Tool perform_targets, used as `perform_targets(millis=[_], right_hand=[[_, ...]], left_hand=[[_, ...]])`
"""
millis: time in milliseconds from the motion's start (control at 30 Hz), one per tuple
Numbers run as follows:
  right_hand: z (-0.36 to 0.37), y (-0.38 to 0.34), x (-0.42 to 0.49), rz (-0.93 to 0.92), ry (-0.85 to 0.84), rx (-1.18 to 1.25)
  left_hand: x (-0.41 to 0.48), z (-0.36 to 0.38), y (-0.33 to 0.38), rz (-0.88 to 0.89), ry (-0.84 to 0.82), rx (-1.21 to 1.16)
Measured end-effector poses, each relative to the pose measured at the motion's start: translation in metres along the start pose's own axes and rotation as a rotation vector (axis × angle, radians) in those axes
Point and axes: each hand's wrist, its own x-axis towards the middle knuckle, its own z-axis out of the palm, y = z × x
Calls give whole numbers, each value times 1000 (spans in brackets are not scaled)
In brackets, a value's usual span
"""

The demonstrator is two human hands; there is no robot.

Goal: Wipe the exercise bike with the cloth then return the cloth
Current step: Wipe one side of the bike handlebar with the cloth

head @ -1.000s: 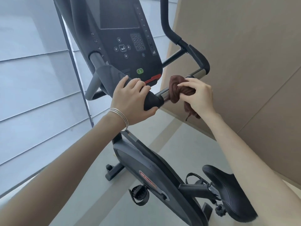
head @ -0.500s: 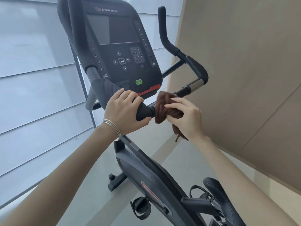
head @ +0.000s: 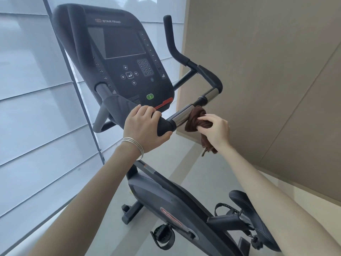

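A black exercise bike [head: 166, 198] stands in front of me, its console [head: 121, 58] facing me. My left hand [head: 144, 126] grips the black foam end of the handlebar just below the console. My right hand [head: 215, 130] holds a bunched brown cloth [head: 195, 120] pressed against the chrome section of the handlebar [head: 181, 116], with the cloth's tail hanging below my wrist. The bar's curved right grip [head: 210, 76] rises behind the cloth.
A window with pale blinds [head: 36, 108] fills the left side. A beige panelled wall [head: 267, 71] runs close along the right of the bike. The saddle [head: 247, 209] and a strapped pedal [head: 163, 235] lie low at the bottom right, above a grey floor [head: 110, 209].
The cloth slid left along the chrome bar toward my left hand, then back right, exposing the chrome section. My left hand kept its grip. The view tilted up, showing the whole console.
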Motion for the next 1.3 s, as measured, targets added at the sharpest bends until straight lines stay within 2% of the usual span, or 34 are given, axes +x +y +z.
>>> perform_targets(millis=[200, 367, 600, 833, 1167, 1300], right_hand=[[28, -34, -70, -11, -117, 208], [52, -62, -77, 164, 30, 418], [57, -34, -42, 244, 162, 412], [58, -2, 2, 290, 187, 432], [14, 11, -15, 44, 109, 496], [-15, -3, 4, -174, 157, 414]], left_hand=[[0, 0, -5, 48, -42, 20], [1, -3, -8, 111, -125, 62], [-2, -3, -9, 109, -113, 53], [3, -3, -7, 62, -79, 37], [2, -2, -2, 45, -69, 52], [1, -3, -3, 59, -76, 57]])
